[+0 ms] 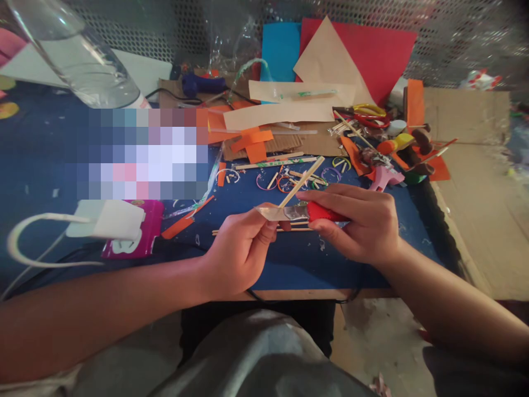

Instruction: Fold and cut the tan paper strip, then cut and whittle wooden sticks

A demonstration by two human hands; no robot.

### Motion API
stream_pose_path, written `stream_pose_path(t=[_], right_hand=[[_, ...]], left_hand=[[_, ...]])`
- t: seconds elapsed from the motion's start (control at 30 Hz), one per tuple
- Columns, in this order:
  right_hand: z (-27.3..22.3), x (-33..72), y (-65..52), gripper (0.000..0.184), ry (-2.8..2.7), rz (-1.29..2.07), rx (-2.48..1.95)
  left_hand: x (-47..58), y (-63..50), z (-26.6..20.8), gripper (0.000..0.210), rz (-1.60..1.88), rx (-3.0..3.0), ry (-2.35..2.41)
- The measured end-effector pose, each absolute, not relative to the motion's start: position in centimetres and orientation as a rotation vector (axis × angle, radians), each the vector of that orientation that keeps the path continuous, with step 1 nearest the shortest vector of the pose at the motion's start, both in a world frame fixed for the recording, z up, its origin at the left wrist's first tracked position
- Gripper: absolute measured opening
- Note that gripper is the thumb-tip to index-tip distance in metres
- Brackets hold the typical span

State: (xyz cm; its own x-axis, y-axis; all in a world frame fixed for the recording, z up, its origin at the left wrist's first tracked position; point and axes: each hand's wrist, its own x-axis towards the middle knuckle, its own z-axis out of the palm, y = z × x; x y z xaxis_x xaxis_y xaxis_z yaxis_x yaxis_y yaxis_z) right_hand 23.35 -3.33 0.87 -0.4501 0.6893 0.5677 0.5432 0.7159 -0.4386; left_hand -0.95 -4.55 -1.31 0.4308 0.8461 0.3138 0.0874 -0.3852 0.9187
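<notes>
My left hand [242, 251] pinches the lower end of a thin wooden chopstick [305, 177], which slants up to the right. In my right hand [366, 223] is a box cutter [320, 212] with a red handle, its blade pointing left. The blade lies across the chopstick just above my left fingertips; its tip is beside my left thumb and forefinger. Behind my hands, more thin sticks [219, 232] lie on the blue tabletop [297, 270]. Small coloured rings [266, 179] and short stick pieces are scattered just beyond the blade.
A white charger [119, 220] sits on a magenta power socket at left, below a blurred patch. A water bottle [86, 69] stands behind. Scissors [367, 114], a pink glue gun [386, 175], orange scraps and coloured paper [359, 55] crowd the back. Cardboard [479, 209] lies at right.
</notes>
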Motion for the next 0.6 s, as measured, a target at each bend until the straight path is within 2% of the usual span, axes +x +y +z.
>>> stream_pose_path(t=[0.33,0.6], right_hand=[[0.7,24.1,-2.7,0.037,-2.134,0.249,-0.983],[0.7,24.4,-2.4,0.039,-2.146,0.204,-0.982]], left_hand=[[-1.0,-4.4,-1.7,0.027,1.017,1.444,0.720],[-0.4,-4.4,-0.3,0.039,0.961,1.185,0.645]])
